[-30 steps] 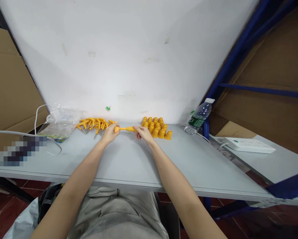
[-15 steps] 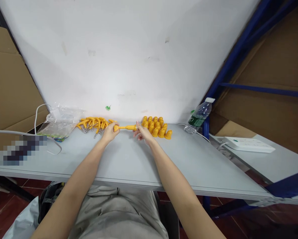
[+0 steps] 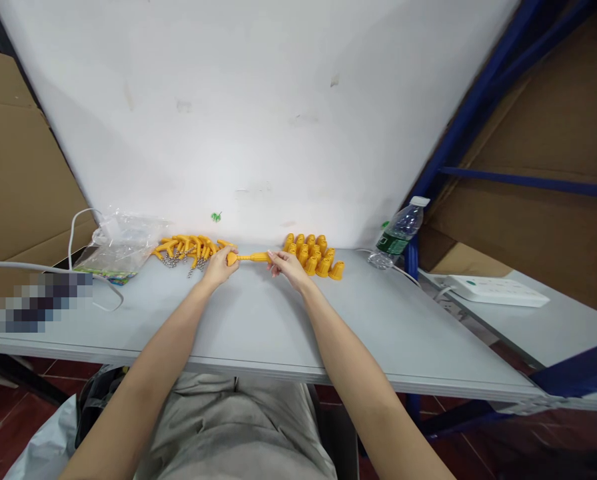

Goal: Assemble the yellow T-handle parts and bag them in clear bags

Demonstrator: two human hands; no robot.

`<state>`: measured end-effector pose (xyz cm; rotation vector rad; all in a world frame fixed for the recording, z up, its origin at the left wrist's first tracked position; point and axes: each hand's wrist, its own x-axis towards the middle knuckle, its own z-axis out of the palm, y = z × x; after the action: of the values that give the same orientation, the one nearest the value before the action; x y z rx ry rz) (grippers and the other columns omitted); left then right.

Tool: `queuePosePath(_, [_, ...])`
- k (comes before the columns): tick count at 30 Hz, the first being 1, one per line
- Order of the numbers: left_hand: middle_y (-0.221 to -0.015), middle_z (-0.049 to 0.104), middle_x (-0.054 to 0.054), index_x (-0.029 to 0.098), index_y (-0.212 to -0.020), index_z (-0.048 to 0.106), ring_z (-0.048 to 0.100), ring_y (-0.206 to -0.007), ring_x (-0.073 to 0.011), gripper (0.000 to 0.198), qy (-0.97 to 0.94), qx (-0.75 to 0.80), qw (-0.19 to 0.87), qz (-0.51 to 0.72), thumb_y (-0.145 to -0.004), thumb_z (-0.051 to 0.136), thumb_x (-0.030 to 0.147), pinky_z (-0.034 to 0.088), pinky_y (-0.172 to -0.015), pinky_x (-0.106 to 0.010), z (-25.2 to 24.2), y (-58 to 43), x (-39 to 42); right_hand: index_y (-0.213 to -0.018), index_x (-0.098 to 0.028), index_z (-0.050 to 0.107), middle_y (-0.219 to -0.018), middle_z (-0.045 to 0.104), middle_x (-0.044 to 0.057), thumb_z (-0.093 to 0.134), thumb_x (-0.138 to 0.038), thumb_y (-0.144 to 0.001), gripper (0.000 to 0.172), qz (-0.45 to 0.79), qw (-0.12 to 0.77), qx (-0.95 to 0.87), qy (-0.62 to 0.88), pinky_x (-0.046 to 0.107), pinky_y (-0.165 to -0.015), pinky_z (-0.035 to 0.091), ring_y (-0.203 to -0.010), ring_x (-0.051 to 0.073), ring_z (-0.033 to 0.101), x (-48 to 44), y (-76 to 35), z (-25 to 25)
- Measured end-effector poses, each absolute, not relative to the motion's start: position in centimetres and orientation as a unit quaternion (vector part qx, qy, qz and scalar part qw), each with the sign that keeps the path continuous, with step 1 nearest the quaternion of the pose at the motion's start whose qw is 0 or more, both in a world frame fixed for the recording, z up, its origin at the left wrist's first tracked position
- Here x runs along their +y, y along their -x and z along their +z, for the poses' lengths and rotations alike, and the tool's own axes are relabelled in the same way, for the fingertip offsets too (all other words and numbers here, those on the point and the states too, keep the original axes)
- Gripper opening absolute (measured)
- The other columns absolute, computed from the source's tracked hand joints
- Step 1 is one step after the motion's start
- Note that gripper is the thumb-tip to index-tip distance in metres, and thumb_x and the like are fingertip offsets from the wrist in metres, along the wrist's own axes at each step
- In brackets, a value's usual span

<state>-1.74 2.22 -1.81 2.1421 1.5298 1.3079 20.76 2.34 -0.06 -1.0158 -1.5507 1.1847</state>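
Left hand is pinching the yellow rod by its wide end, right hand its far end, left of the yellow cups; keeping both aligned should help.

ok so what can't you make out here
All in the head view:
Yellow piece, right end: covered by the grip of the right hand.
Yellow piece, left end: partly covered by the left hand.
Item under the pixelated patch: hidden by it.
Bottle label: print too small.
Left cardboard: cut off by the left edge.

Grey table: forked yellow pieces, yellow cups, plastic bag.
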Motion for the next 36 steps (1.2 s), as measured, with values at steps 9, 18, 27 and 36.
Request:
queuePosePath(9, [-0.075, 0.058, 0.003, 0.022, -0.096, 0.058, 0.053, -0.061, -0.0124, 0.025, -0.729, 0.506, 0.139, 0.439, -0.076, 0.066, 0.033, 0.046, -0.063, -0.026, -1.61, 1.85, 2.14, -0.073, -0.017, 0.059, -0.064, 0.064, 0.001, 0.064, -0.068, -0.074, 0.051, 0.481, 0.46, -0.608, 0.433, 0.024, -0.047, 0.036, -0.043, 0.008, 0.051, 2.47, -20.48, -0.05])
queuePosePath(18, [-0.068, 0.054, 0.005, 0.021, -0.094, 0.059, 0.048, -0.057, -0.0117, 0.023, -0.726, 0.51, 0.125, 0.444, -0.078, 0.066, 0.037, 0.041, -0.059, -0.025, -1.57, 1.81, 2.07, -0.106, -0.016, 0.061, -0.065, 0.064, -0.002, 0.073, -0.06, -0.069, 0.059, 0.501, 0.468, -0.609, 0.4, 0.023, -0.049, 0.039, -0.047, 0.008, 0.051, 2.73, -20.87, -0.46])
queuePosePath(27, [-0.073, 0.058, 0.003, 0.022, -0.093, 0.059, 0.047, -0.059, -0.0116, 0.021, -0.721, 0.516, 0.116, 0.448, -0.078, 0.066, 0.035, 0.042, -0.061, -0.025, -1.66, 1.75, 2.02, -0.105, -0.014, 0.061, -0.064, 0.064, -0.001, 0.073, -0.063, -0.067, 0.063, 0.487, 0.478, -0.611, 0.402, 0.024, -0.049, 0.038, -0.046, 0.008, 0.051, 2.83, -20.65, -0.58])
queuePosePath(36, [-0.087, 0.064, 0.0, 0.021, -0.093, 0.059, 0.052, -0.067, -0.0129, 0.022, -0.726, 0.51, 0.127, 0.443, -0.078, 0.066, 0.036, 0.044, -0.065, -0.026, -1.64, 1.74, 1.99, -0.102, -0.014, 0.061, -0.061, 0.062, -0.003, 0.075, -0.063, -0.063, 0.064, 0.506, 0.484, -0.593, 0.399, 0.024, -0.049, 0.038, -0.046, 0.008, 0.05, 3.01, -20.51, -0.77])
